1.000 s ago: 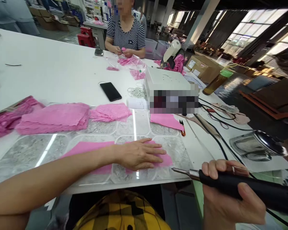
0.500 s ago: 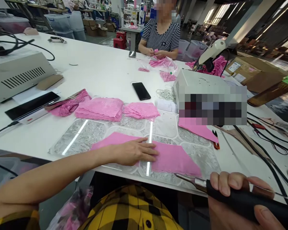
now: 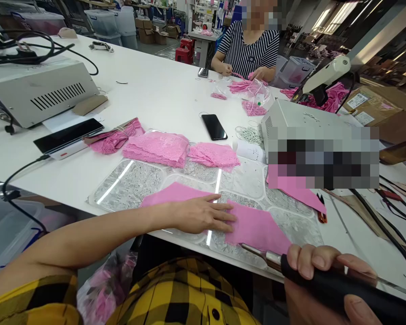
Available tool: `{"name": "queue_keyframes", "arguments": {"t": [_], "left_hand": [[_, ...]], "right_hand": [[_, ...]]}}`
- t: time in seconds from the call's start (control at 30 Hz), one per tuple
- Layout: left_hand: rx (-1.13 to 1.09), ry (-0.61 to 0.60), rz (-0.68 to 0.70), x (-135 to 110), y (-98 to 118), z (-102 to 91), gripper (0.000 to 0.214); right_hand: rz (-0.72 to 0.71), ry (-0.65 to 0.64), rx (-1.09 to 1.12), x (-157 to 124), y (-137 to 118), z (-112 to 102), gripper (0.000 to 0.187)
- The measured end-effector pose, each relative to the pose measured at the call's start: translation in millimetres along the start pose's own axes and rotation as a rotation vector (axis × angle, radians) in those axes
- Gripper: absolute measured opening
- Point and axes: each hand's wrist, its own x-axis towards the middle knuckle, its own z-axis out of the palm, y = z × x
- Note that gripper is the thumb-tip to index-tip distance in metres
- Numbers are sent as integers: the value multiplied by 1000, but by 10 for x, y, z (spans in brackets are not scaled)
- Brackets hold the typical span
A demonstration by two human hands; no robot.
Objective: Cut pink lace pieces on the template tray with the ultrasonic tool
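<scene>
My left hand point(image 3: 203, 215) lies flat with fingers stretched out on a pink fabric piece point(image 3: 257, 228). The fabric rests on a clear sheet with a grey marbled pattern point(image 3: 135, 180), and the hand covers its middle. Wrapped round a thick black-handled tool with a narrow metal blade point(image 3: 325, 284) is my right hand point(image 3: 311, 264), at the lower right. Its blade tip touches or almost touches the fabric's near edge, right of my left hand. Beyond lie a stack of pink lace pieces point(image 3: 157, 149) and a smaller lace pile point(image 3: 214, 155).
A vented grey box point(image 3: 50, 90) with cables stands left, another grey box point(image 3: 301, 117) right. Two phones point(image 3: 214, 127) point(image 3: 69, 135) lie on the white table point(image 3: 162, 90). Orange-handled snips point(image 3: 322, 214) lie right. Across the table, a person in a striped top point(image 3: 252, 49) handles pink strips.
My view has turned slightly left, so things appear farther right. The blade tip has moved left along the fabric's near edge. My left hand stays on the fabric. The other person's hands have moved apart.
</scene>
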Motion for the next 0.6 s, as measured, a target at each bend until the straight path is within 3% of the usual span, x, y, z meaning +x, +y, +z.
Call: {"name": "queue_keyframes", "arguments": {"t": [0.3, 0.6], "left_hand": [[41, 4, -3, -4, 32, -5, 45], [-44, 112, 19, -5, 14, 31, 45]], "right_hand": [[40, -37, -10, -35, 54, 22, 25], [22, -108, -19, -74, 77, 129, 21]]}}
